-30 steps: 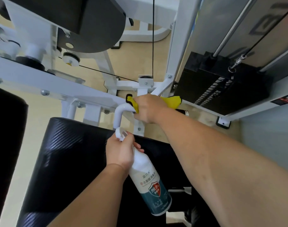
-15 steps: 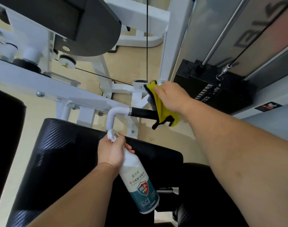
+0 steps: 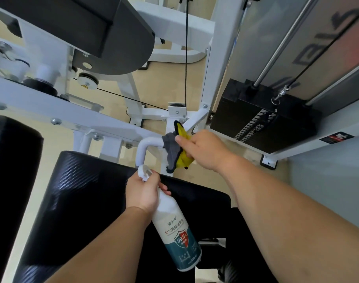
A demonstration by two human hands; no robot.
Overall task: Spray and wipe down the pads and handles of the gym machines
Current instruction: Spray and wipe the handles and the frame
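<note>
Both hands are working by the white bent metal tube (image 3: 147, 145): the right hand (image 3: 203, 150) is clamping a yellow-and-grey microfibre cloth (image 3: 175, 154) round the handle just right of the tube's elbow, while the left hand (image 3: 143, 193) is gripping a white plastic spray bottle (image 3: 174, 227) below the tube. The cloth-hidden handle is running rightward from the tube, so wiping probably means sliding that way.

Tight around the white handle (image 3: 148, 145): shut in above by the frame brace (image 3: 197, 118) and the vertical cable (image 3: 186, 58), below by the seat pad (image 3: 82, 201). Crowded further by the right hand (image 3: 203, 150) gripping the cloth (image 3: 177, 152) on the bar, and by the left hand (image 3: 143, 193) holding the spray bottle (image 3: 174, 227) just under the bend. Leaves a strip of bare floor (image 3: 244, 150) short of the weight stack (image 3: 246, 123), and another between pad and black roller (image 3: 13, 180).
</note>
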